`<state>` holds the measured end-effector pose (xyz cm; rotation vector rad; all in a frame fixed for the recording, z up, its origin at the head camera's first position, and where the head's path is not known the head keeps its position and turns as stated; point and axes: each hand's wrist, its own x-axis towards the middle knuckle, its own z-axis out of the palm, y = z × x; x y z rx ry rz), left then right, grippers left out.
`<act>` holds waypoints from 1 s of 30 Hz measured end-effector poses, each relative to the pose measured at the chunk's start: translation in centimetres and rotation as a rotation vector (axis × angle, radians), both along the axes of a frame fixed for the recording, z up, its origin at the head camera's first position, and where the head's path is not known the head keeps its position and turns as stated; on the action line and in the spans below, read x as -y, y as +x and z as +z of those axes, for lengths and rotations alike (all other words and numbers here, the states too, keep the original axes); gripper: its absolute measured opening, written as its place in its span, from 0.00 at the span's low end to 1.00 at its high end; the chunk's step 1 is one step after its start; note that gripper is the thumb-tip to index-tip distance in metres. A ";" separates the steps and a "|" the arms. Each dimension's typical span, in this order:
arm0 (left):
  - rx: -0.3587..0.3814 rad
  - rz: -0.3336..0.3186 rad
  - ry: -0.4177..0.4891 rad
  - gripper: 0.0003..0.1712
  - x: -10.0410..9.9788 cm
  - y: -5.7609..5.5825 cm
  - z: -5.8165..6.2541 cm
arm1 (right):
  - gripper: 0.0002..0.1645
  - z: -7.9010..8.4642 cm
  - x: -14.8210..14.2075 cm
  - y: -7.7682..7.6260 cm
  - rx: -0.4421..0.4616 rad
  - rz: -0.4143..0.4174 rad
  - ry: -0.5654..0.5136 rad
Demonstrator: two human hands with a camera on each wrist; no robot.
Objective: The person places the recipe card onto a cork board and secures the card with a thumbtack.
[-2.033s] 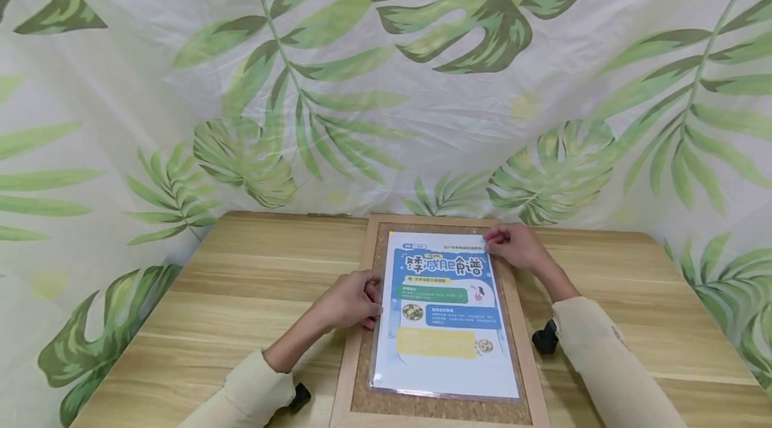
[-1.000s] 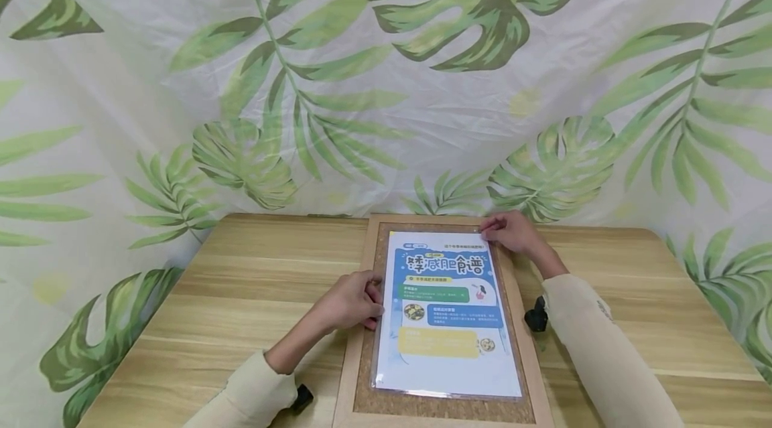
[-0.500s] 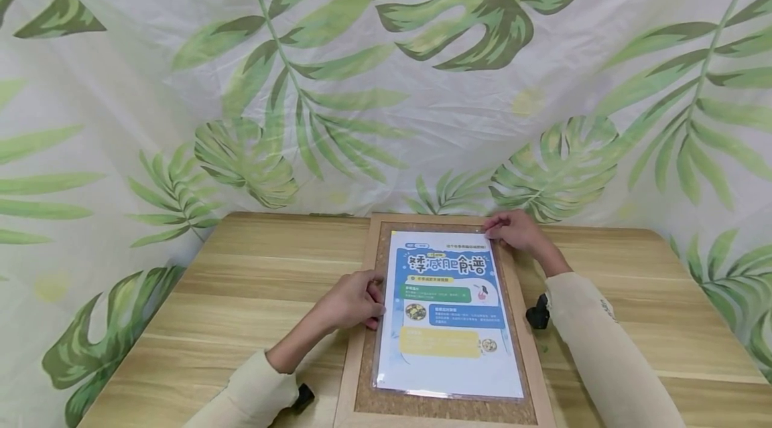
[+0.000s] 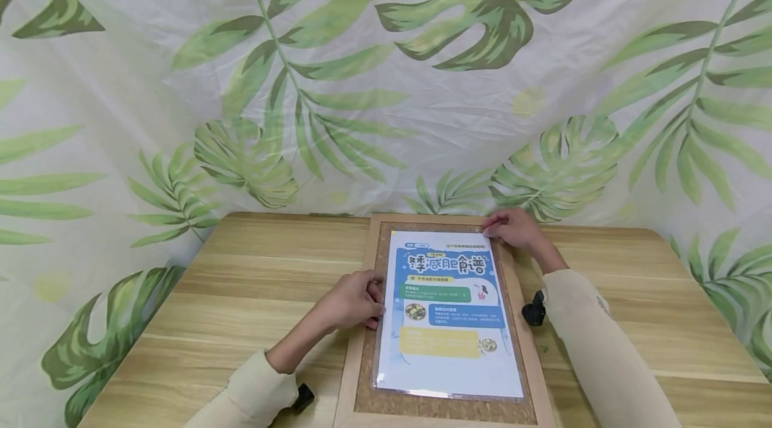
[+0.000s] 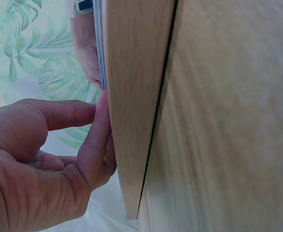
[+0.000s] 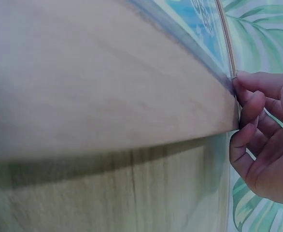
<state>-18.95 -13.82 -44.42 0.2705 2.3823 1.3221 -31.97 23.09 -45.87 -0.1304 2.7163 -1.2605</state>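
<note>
A laminated poster [image 4: 449,374], blue and white with printed text, lies on a wood-framed cork board [image 4: 443,406]. At the poster's left edge is my left hand [image 4: 352,301], its thumb and fingertips pinching that edge. In the left wrist view the fingers of the left hand [image 5: 59,150] also touch the board's frame [image 5: 136,82]. My right hand [image 4: 512,230] pinches at the poster's upper right corner, thumb and index finger together; whether a small pin sits between them cannot be told. A tiny yellow spot [image 4: 394,233] marks the upper left corner.
The board lies on a wooden table [image 4: 259,260], its far end close to a leaf-printed curtain [image 4: 338,80]. Black wrist devices [image 4: 533,309] show below both sleeves [image 4: 597,341].
Over the two seconds my right hand has shifted slightly up at the corner and its sleeve a little inward. The left hand, poster and board have hardly moved.
</note>
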 end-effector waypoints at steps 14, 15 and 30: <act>0.003 0.001 0.000 0.36 0.0 0.0 -0.2 | 0.15 0.7 -0.3 -0.3 -0.040 0.104 0.085; 0.002 0.001 -0.001 0.36 0.0 0.0 -0.1 | 0.14 0.8 -0.3 -0.3 -0.051 0.110 0.107; 0.005 0.001 -0.012 0.37 0.1 0.0 -0.1 | 0.13 1.0 0.1 -0.2 -0.121 0.162 0.233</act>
